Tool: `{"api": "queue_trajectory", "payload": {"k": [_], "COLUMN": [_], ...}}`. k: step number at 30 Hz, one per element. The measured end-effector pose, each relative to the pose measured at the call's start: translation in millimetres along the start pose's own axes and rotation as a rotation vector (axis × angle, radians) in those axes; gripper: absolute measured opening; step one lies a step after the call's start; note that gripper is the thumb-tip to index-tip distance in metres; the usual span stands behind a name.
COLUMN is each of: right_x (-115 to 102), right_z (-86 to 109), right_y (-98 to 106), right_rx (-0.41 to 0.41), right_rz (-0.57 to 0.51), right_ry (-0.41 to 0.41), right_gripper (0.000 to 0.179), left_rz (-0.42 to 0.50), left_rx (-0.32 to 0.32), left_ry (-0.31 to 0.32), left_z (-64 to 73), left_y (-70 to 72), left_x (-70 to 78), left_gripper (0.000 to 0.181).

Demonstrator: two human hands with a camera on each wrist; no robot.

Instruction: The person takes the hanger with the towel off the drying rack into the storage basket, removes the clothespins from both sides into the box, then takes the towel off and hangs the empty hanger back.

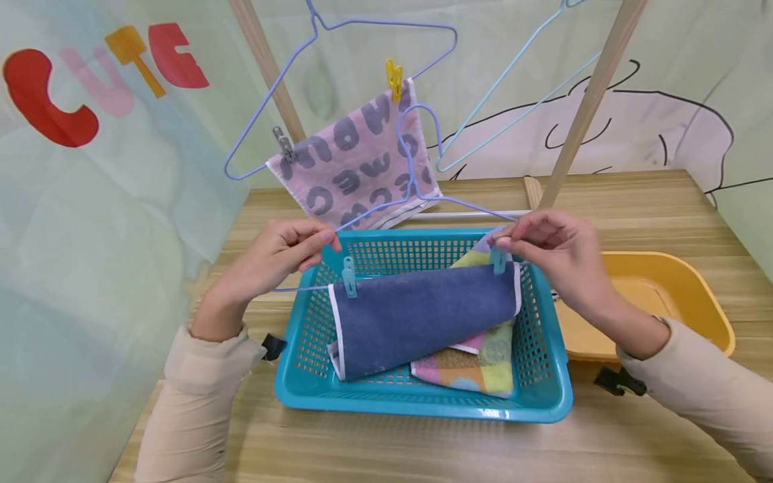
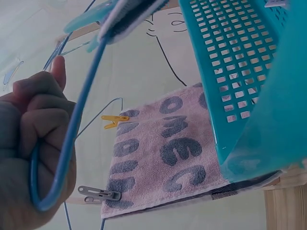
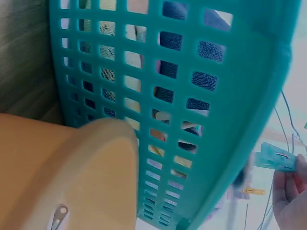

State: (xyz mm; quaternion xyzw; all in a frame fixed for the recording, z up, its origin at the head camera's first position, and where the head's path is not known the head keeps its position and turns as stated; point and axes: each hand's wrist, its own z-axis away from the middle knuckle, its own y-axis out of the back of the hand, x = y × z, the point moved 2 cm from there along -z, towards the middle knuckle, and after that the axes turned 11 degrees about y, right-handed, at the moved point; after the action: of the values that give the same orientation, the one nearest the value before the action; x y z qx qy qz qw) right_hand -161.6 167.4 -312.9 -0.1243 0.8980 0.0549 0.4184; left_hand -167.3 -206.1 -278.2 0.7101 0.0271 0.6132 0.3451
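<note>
A purple wire hanger [image 1: 410, 161] is held over the laundry basket, and a folded navy towel [image 1: 423, 315] with white edging hangs from its lower bar. My left hand [image 1: 280, 251] grips the hanger's left side; the left wrist view has the wire running past its curled fingers. One light-blue clothespin [image 1: 349, 278] clips the towel's left end to the bar. At the towel's right end, my right hand [image 1: 558, 251] pinches a second light-blue clothespin [image 3: 277, 157]. That clothespin sits over the towel's top edge; whether its jaws bear fully on the bar cannot be told.
Below stands a teal basket [image 1: 423, 414] holding colourful towels [image 1: 495, 362]. A yellow tub [image 1: 670, 261] with a small clothespin adjoins it on the right. Behind, a pink lettered towel [image 1: 362, 161] hangs by yellow and grey clothespins from another hanger, beside a light-blue hanger [image 1: 501, 84] and wooden posts [image 1: 594, 100].
</note>
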Motion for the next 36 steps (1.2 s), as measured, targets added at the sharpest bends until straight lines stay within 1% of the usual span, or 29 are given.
{"api": "queue_trajectory", "payload": {"k": [2,5,6,8,11,13,17,20,23,28,32,34,36], "right_x": [-1.9,-5.6,-6.8,-9.0,-12.3,-13.7,-15.2,-15.2,-13.8,-7.6,-1.8,-0.2,0.1], "right_z": [-0.8,-0.3,0.2,1.4,3.3,4.7,8.8,14.8,22.8,36.1,44.5,46.6,46.4], "right_y": [2.2,6.0,7.6,12.0,21.3,29.6,48.3,61.4,72.8,87.3,93.6,94.6,93.5], "right_rx": [0.013,-0.001,0.004,0.011,0.061,0.097,0.168,0.211,0.237,0.21,0.232,0.256,0.26], "right_rz": [0.022,0.11,0.115,0.106,0.059,0.026,0.011,0.051,0.107,0.195,0.176,0.154,0.172], "right_ry": [0.0,0.004,0.004,0.013,0.033,0.047,0.047,0.014,-0.037,-0.138,-0.204,-0.221,-0.226], "right_gripper": [0.014,0.021,0.025,0.031,0.036,0.037,0.035,0.034,0.033,0.028,0.023,0.022,0.021], "left_rz": [-0.001,0.0,0.002,0.005,0.006,0.003,0.008,0.014,0.01,0.008,0.014,0.014,0.011], "left_rx": [-0.003,-0.008,-0.009,-0.011,-0.009,-0.006,-0.003,-0.001,0.004,0.014,0.014,0.016,0.019], "left_ry": [0.0,0.0,-0.001,-0.001,-0.003,-0.004,-0.005,-0.003,0.001,0.006,0.01,0.013,0.017], "left_z": [0.0,0.0,0.1,0.3,1.1,1.8,2.5,2.9,3.6,5.2,6.5,6.8,7.5], "left_y": [-0.1,-0.1,0.0,0.2,0.8,1.3,2.2,2.8,3.4,4.3,4.3,4.2,4.4], "left_x": [0.0,1.0,1.3,1.3,1.1,1.1,0.7,0.6,1.7,3.3,4.2,4.2,4.6], "left_gripper": [0.024,0.023,0.023,0.024,0.024,0.024,0.024,0.024,0.024,0.023,0.024,0.024,0.024]}}
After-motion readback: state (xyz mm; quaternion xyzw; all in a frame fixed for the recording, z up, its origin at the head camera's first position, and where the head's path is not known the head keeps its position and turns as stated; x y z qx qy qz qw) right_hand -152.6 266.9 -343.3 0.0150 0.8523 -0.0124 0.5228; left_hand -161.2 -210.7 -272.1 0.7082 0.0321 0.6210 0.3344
